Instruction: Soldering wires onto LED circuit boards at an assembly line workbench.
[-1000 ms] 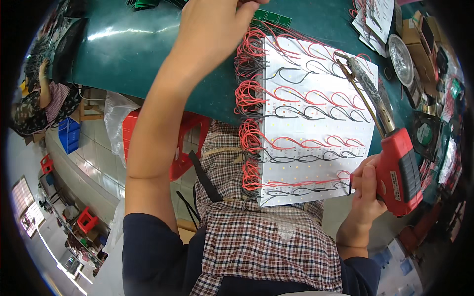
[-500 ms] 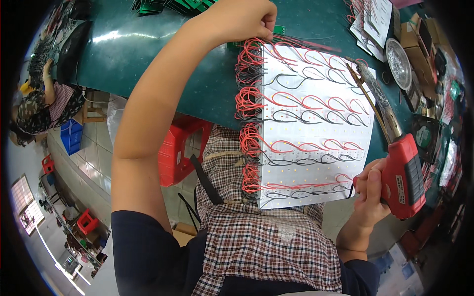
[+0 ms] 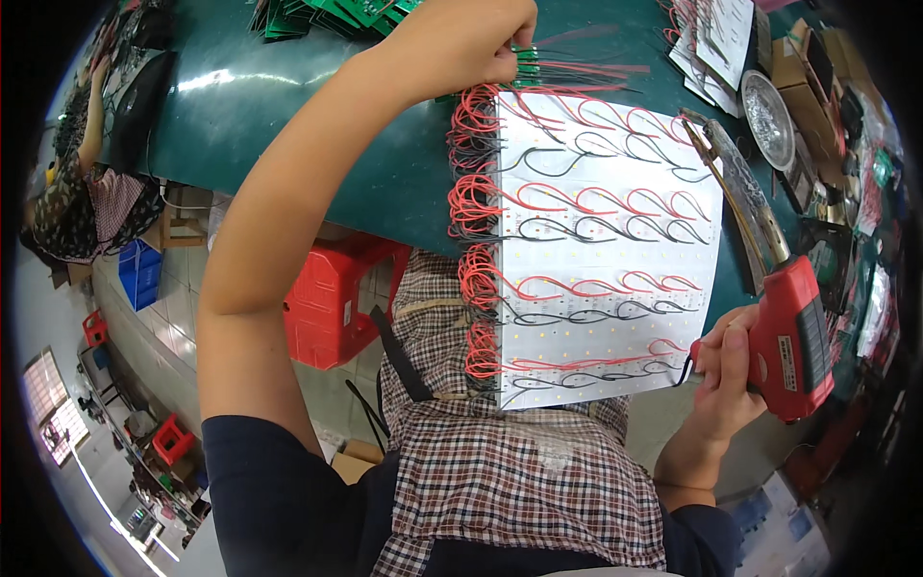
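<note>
A white panel crossed by rows of red and black wires lies on the green table, its near end over my lap. My left hand reaches to the far end of the panel and pinches a small green circuit strip with red wires. My right hand grips a red soldering gun at the panel's right edge; its long metal tip points away from me along that edge.
Green circuit boards are piled at the table's far edge. A round metal dish, papers and boxes crowd the right side. A red stool stands below the table. Another person sits at far left.
My left hand has reached farther up and right to the panel's far end. The soldering gun in my right hand has shifted slightly.
</note>
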The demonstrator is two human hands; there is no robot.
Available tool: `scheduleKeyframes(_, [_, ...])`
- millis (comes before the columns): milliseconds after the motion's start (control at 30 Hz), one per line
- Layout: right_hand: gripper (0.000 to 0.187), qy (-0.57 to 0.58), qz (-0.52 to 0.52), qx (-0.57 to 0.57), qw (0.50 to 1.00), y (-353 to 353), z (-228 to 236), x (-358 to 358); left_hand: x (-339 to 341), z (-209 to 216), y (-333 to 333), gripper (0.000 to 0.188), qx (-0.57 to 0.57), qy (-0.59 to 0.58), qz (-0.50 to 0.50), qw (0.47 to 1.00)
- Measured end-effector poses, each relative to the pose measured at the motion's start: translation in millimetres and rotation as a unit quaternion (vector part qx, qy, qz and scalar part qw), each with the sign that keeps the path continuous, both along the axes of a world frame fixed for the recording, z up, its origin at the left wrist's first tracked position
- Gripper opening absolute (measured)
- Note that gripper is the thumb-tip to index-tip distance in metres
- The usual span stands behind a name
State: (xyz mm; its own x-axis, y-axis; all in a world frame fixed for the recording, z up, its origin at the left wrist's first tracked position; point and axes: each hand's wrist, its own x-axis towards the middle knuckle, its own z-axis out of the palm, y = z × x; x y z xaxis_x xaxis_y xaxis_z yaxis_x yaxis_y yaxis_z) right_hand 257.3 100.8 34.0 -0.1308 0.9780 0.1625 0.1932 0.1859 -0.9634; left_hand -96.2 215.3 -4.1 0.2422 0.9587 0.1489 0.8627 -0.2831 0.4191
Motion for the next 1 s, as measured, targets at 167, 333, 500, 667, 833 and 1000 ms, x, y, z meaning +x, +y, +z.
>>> scheduleKeyframes(167, [0.014,0.007,-0.013,-0.005,1.000,-0.1,1.7,-0.9,-0.9,-2.9,-4.5,0.011,0.086,-0.023,0.025,0.996])
scheduleKeyframes(333, [0.011,0.023,-0.015,-0.035,0.999,1.8,5.1,0.3,21.9,25.6,-13.6,0.011,0.003,-0.280,0.111,0.954])
scheduleKeyframes(500, [0.012,0.024,-0.040,-0.026,0.999,2.3,3.8,-5.9,42.5,38.0,-22.5,0.009,-0.100,-0.376,0.128,0.912])
scheduleKeyframes(667, [0.014,0.009,-0.034,-0.042,0.999,1.4,4.0,-6.6,61.5,12.7,-41.7,0.015,0.012,-0.183,0.059,0.981])
scheduleKeyframes(833, [0.021,-0.035,0.009,-0.027,0.999,1.2,-4.1,0.9,78.7,1.5,-48.0,0.018,0.027,-0.106,0.087,0.990])
scheduleKeyframes(1000, [0.026,-0.074,-0.011,-0.077,0.994,-4.5,-8.4,-1.5,83.8,-5.4,-47.0,0.021,0.037,-0.105,0.104,0.988])
